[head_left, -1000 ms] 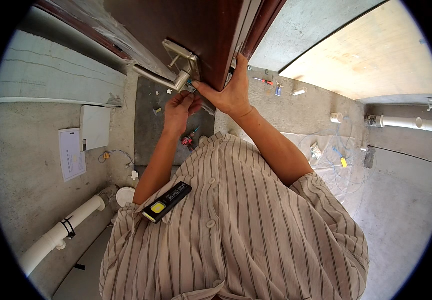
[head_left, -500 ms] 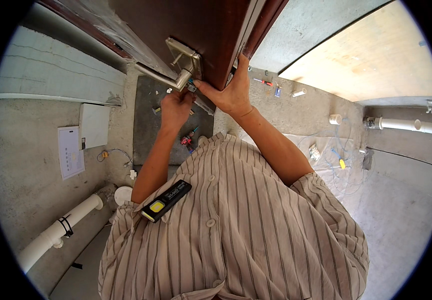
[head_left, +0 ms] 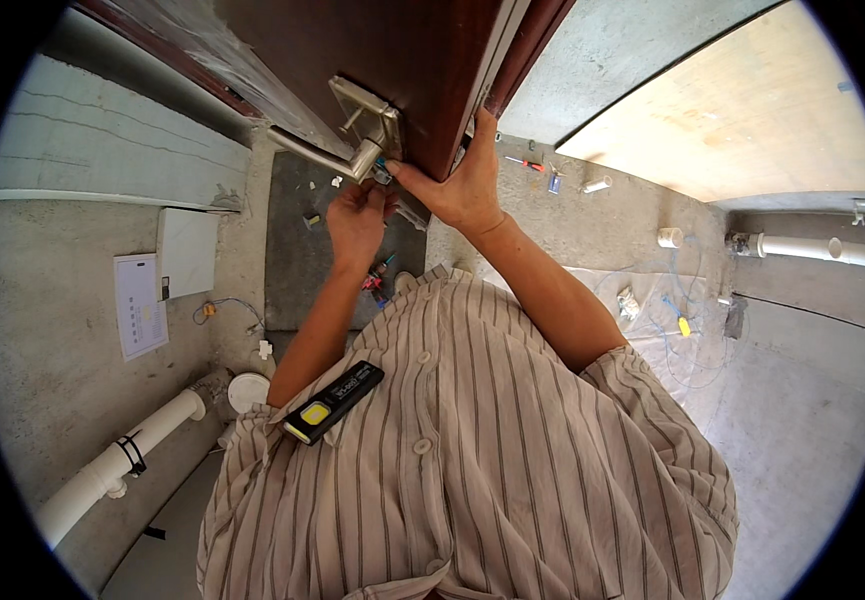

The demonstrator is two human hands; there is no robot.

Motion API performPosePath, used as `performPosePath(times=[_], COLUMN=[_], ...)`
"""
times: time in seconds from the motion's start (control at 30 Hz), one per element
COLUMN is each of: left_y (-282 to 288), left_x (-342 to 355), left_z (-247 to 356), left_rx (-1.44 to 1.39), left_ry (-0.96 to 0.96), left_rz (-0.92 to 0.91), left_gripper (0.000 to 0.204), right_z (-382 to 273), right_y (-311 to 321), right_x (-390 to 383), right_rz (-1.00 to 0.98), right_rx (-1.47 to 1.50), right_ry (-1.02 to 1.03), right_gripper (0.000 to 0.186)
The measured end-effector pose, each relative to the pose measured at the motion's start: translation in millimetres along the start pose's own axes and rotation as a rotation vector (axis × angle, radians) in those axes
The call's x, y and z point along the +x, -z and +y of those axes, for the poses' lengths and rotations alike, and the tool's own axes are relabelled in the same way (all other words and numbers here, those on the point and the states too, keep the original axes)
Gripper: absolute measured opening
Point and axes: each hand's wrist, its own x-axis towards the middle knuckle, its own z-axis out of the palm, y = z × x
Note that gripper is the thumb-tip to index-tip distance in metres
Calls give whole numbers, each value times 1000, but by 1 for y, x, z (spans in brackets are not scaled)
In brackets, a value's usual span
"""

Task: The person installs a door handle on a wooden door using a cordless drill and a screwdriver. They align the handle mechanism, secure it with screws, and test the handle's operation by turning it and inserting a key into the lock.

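Observation:
A dark red-brown door [head_left: 352, 40] stands edge-on in front of me, carrying a metal lever handle [head_left: 322, 152] with its plate [head_left: 380, 112] sticking out from the panel. My right hand [head_left: 464, 195] is closed round the door's edge, its thumb pressed near a small metal lock part [head_left: 382, 172] with a bit of blue under the handle. Just below that part, my left hand [head_left: 356, 222] is closed with its fingertips pinched together. What it pinches is too small and too hidden to make out.
On the dark mat [head_left: 297, 285] below lie small parts and a red tool [head_left: 374, 282]. A red screwdriver [head_left: 525, 164] and a blue item [head_left: 554, 184] lie on the floor to the right. White pipes [head_left: 102, 480] run at the left. A black light [head_left: 332, 402] clips to my shirt.
My left hand has shifted slightly to the right and its wrist has turned a little beneath the lock part. The right hand keeps its hold on the door.

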Motion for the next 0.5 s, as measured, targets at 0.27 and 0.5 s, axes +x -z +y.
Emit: performPosePath(times=[0.27,0.5], left_y=[-4,-6], left_x=[-5,-7], left_z=[2,-4], left_rx=[-65,-162], left_ry=[17,35], left_rz=[23,62], left_gripper=[19,19], right_z=[2,5], right_y=[0,0], right_x=[0,1], right_rz=[6,9], right_rx=[-12,-12], right_ry=[15,28], right_gripper=[105,104])
